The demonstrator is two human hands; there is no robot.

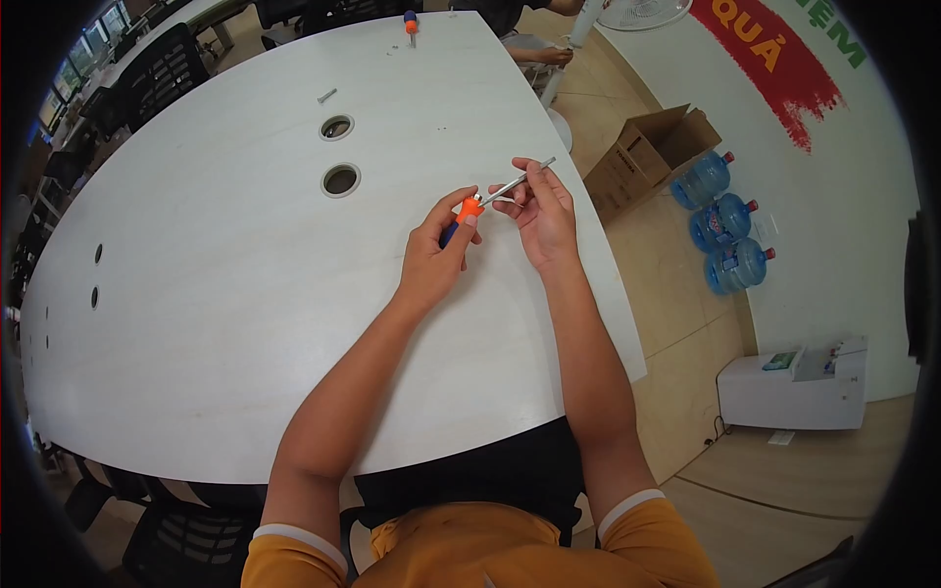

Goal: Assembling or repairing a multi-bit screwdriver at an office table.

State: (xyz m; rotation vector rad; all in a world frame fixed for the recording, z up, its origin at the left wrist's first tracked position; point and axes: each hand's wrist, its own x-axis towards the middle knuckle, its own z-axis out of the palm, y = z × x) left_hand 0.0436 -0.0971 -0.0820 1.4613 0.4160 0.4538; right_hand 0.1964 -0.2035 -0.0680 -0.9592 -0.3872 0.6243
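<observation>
My left hand (438, 253) is closed around an orange and dark blue screwdriver handle (470, 209). A slim silver screwdriver shaft (508, 188) sits in my right hand (545, 220), pinched by thumb and fingers. Its lower end meets the top of the handle at an angle, and its free end points up and right. Whether the shaft is seated in the handle, I cannot tell. Both hands are above the right part of the white table (245, 323). At the far edge lies a second orange and blue screwdriver (411, 27).
A small metal piece (327, 95) lies near two round cable holes (341, 180) in the table. Right of the table stand an open cardboard box (627, 162), several blue water bottles (735, 267) and a white cabinet (794, 392). Another person's hand (555, 56) is beyond the far corner.
</observation>
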